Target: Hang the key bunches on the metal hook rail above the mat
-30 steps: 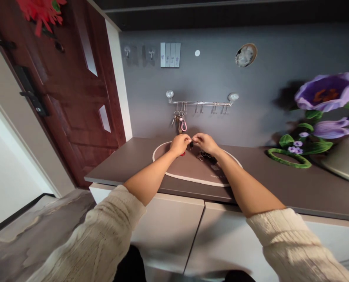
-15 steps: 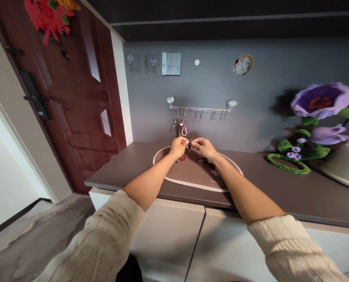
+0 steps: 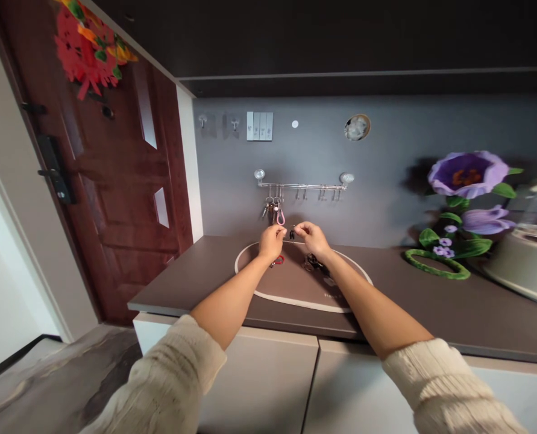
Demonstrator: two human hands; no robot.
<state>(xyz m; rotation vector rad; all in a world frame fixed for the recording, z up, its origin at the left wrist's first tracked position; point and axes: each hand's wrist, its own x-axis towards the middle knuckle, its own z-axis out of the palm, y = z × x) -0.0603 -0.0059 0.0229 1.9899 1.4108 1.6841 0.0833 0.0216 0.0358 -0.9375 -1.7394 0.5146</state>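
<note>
My right hand (image 3: 314,240) is closed in a pinch on a small key ring (image 3: 292,233) with dark pieces hanging from it. Just left of the ring, my left hand (image 3: 272,241) has its thumb and fingers pinched together; whether anything small is between them I cannot make out. Both hands are above a brown mat (image 3: 290,289) with a pale border. On the mat lie a red clip-like item (image 3: 278,260) by my left wrist and a dark bunch of keys (image 3: 312,263), partly hidden by my right hand. Behind, several keys (image 3: 273,208) hang with a pink carabiner (image 3: 280,217).
A clear hook rail (image 3: 302,186) is fixed to the grey wall above the mat. Purple fabric flowers (image 3: 469,175) with a green ring base stand right, beside a pale rounded appliance (image 3: 528,262). A dark shelf (image 3: 340,42) overhangs the counter. A brown door (image 3: 128,211) is at left.
The view has tilted up, so the scene sits lower. My left fingertips have come slightly away from the key ring, which stays in my right hand.
</note>
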